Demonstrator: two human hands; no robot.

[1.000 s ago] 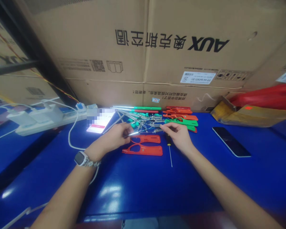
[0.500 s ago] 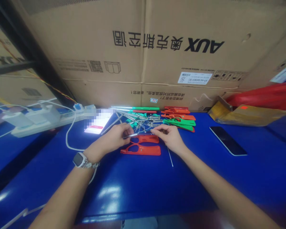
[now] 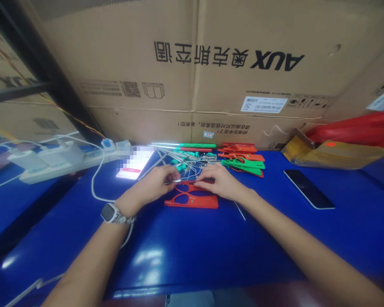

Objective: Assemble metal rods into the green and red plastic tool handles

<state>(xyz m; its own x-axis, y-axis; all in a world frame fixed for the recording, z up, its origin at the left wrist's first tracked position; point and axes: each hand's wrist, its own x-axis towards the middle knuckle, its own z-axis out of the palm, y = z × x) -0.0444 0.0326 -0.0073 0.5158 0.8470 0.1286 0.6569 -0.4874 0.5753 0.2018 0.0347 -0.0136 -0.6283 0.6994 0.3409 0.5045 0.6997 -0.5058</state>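
My left hand is closed in a pinch on a thin metal rod, whose tip sticks out to the right. Fingertips of my right hand are pinched together close by; what they hold is too small to make out. A thin pale rod pokes out below that hand. Under both hands lie two red plastic handle pieces with finger loops, the farther one partly covered. Just behind is a tangled pile of thin metal rods and small teal-green parts.
Green handle pieces and red ones lie right of the pile. Green-handled rods lie behind it. A lit screen and a power strip are left, a dark phone right. A cardboard box walls the back.
My right hand has moved left, nearer my left hand, and its fingers have come over the farther red piece. The pale rod below it has shifted right. My left hand keeps its pinch.
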